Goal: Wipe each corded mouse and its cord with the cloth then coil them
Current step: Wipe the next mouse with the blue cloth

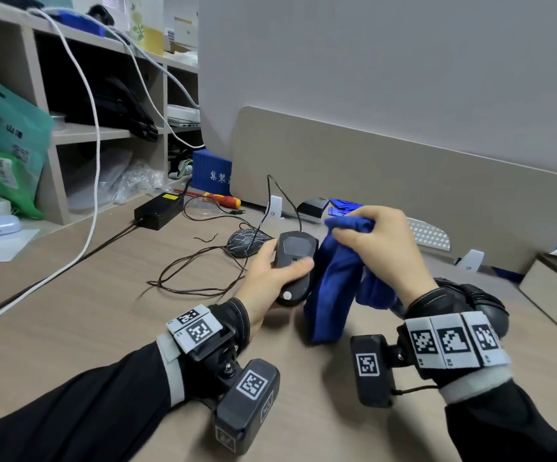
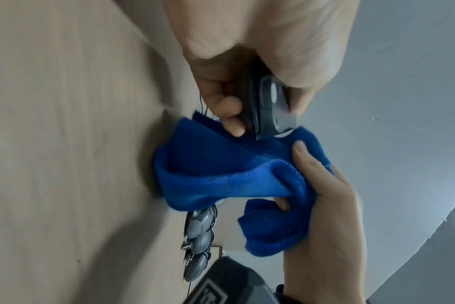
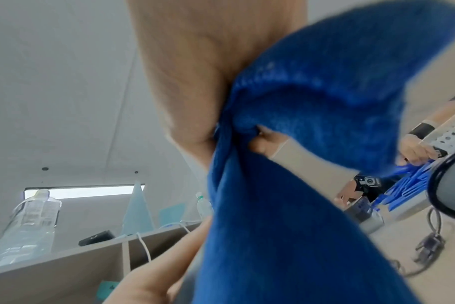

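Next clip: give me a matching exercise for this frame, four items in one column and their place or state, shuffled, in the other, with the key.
Items:
1. black mouse
2. blue cloth
3. patterned mouse
4. screwdriver

Places or states:
A. lies on the desk by the divider, red and yellow handle
B. held up underside showing, in the left hand
C. rests on the desk, brown cord loose beside it
D. bunched in the right hand, hanging to the desk

Pairs: 1-B, 2-D, 3-C, 4-A
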A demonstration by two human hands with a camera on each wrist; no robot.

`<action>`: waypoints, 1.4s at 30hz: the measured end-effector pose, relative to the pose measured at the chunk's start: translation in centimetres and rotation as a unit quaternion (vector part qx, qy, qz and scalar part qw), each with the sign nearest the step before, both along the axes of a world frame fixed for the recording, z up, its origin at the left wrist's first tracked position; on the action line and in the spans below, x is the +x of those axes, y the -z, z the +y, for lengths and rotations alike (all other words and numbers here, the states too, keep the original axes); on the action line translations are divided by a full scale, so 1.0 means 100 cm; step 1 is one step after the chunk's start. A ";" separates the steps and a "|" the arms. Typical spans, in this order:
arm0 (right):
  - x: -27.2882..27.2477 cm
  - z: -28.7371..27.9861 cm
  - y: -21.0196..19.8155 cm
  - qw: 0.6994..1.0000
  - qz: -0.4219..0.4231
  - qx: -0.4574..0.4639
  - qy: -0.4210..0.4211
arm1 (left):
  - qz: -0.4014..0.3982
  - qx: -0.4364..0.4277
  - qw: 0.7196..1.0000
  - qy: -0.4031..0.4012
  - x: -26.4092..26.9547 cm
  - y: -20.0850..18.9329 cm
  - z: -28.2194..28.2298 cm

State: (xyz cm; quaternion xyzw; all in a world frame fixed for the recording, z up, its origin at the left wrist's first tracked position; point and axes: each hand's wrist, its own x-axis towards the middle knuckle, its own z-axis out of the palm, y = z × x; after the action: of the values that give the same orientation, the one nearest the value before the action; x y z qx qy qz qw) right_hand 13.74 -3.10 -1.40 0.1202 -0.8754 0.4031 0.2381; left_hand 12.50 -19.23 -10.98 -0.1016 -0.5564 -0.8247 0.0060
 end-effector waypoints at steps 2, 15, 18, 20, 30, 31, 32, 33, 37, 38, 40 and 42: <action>0.001 0.002 -0.004 0.997 -0.018 -0.078 -0.018 | 0.034 -0.026 0.999 0.030 0.000 0.002 -0.001; -0.003 -0.003 0.007 0.965 -0.151 -0.164 -0.136 | 0.074 -0.035 0.995 0.060 -0.005 0.011 0.001; -0.004 0.000 0.009 0.962 -0.187 -0.139 -0.145 | 0.072 -0.032 0.994 0.080 -0.006 0.011 0.001; -0.004 0.000 0.010 0.956 -0.223 -0.133 -0.137 | 0.074 -0.026 0.993 0.089 -0.005 0.012 0.002; -0.002 0.010 0.007 0.939 -0.261 -0.183 -0.131 | 0.067 -0.022 0.993 0.092 -0.005 0.012 0.001; -0.002 0.010 0.007 0.940 -0.266 -0.169 -0.133 | 0.066 -0.029 0.993 0.093 -0.005 0.013 0.002; -0.001 0.010 0.006 0.946 -0.259 -0.151 -0.125 | 0.064 -0.036 0.993 0.092 -0.005 0.013 0.002; -0.002 0.011 0.003 0.958 -0.236 -0.126 -0.099 | 0.060 -0.039 0.993 0.090 -0.005 0.014 0.003; 0.000 0.014 -0.012 0.993 -0.107 -0.029 -0.032 | 0.035 -0.032 0.997 0.053 -0.009 0.017 0.004; 0.005 0.011 -0.015 0.993 -0.105 -0.012 -0.059 | 0.037 -0.038 0.997 0.051 -0.010 0.018 0.003; 0.012 0.001 -0.015 0.988 -0.108 0.035 -0.106 | 0.055 -0.064 0.994 0.063 -0.008 0.018 0.004; 0.008 -0.005 -0.008 0.990 -0.068 0.088 -0.093 | 0.073 -0.091 0.990 0.077 -0.004 0.017 0.005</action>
State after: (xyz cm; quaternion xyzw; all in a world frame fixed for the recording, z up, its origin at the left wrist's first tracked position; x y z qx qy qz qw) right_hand 14.59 -3.63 -0.60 0.1935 -0.9066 0.3524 0.1282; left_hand 12.11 -18.74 -12.66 -0.2039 -0.6174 -0.7593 -0.0259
